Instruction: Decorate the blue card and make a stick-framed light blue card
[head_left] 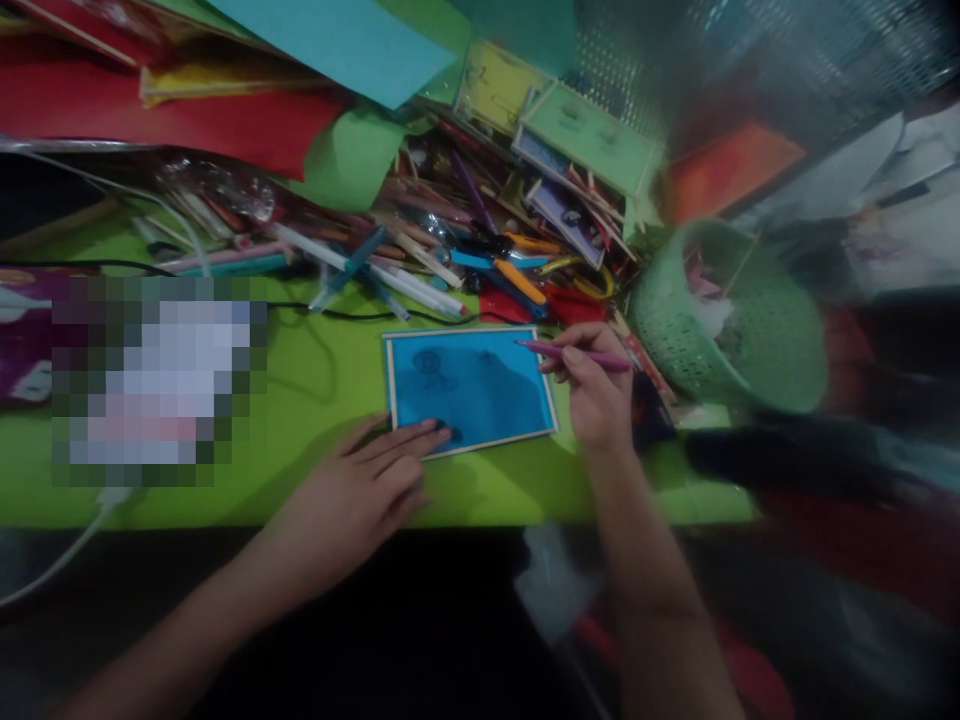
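A blue card (480, 385) edged with pale thin sticks lies on the green table top in front of me. Dark drawn marks show on its upper left and near its upper middle. My left hand (390, 470) rests with its fingers stretched over the card's lower left edge. In my right hand (596, 390) is a purple pen (592, 357), pinched between thumb and fingers. Its tip points left, over the card's upper right part; whether it touches the surface I cannot tell.
Behind the card lie scissors (517, 280), pens and sticks in a heap. Framed yellow (501, 85) and green (577, 140) cards sit farther back. A green basket (780, 350) stands right. A blurred-out device (161, 380) with a white cable lies left. Colored paper sheets (352, 50) cover the back.
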